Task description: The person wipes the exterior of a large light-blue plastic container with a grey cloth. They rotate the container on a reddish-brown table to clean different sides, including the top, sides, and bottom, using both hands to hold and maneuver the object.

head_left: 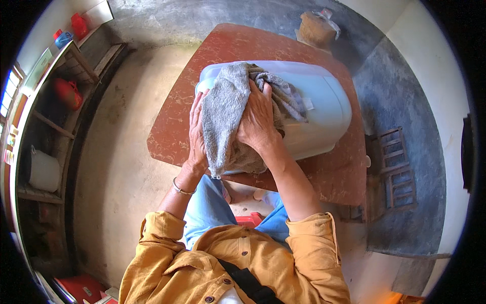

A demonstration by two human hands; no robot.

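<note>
A pale blue-white plastic tub (319,101) lies on a reddish-brown marbled table (238,45). A grey towel (225,109) is draped over the tub's near end. My right hand (258,119) presses flat on top of the towel, fingers closed over its folds. At the tub's left side, my left hand (196,133) rests against the towel's edge, fingers pointing away from me. A bracelet circles my left wrist. My mustard-yellow sleeves come in from the lower edge.
A wooden shelf unit (55,126) runs along the left with a white pot (43,169), a red container (68,93) and bottles. A brown sack (316,28) sits beyond the table. A wooden rack (397,169) stands right of it. The concrete floor (121,167) stretches left.
</note>
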